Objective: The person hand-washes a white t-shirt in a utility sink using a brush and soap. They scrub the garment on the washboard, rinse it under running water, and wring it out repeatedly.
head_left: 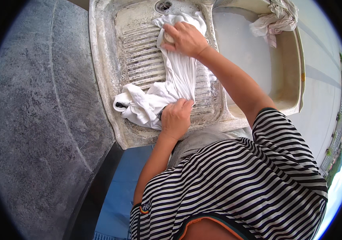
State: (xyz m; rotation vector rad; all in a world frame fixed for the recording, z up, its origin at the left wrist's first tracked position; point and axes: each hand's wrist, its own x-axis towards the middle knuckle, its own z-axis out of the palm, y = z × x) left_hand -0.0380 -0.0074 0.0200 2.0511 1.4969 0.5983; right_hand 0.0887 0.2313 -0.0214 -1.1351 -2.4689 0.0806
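A wet white garment (181, 74) stretches over the ribbed washboard (143, 56) of a stone laundry sink. Its bunched lower end, with a small dark patch showing, lies toward the near left. My left hand (175, 119) grips the cloth near the sink's front edge. Farther up, my right hand (187, 39) is closed around a pale, rounded block (168, 38) that looks like a bar of soap, pressed against the garment. My right fingers partly cover the block.
The drain (163, 6) sits at the sink's far end. Cloudy water (241, 52) stands in the basin on the right, with another wet pale cloth (279, 20) over its far corner. A dark grey countertop (31, 112) adjoins the sink's left side.
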